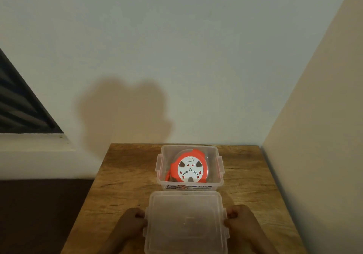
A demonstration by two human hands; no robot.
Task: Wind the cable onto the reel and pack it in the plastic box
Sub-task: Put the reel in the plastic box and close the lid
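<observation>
The orange and white cable reel (189,168) lies flat inside the clear plastic box (219,177), which stands open-topped near the back of the wooden table (125,177). Its orange cable shows at the reel's left side, inside the box. In front of the box, the clear lid (186,222) is held level between both hands. My left hand (131,222) grips the lid's left edge and my right hand (240,221) grips its right edge, fingers curled at the side clips.
A pale wall rises behind the table and a beige wall runs close along its right side. A dark floor lies left of the table, with a window sill and dark blind at far left.
</observation>
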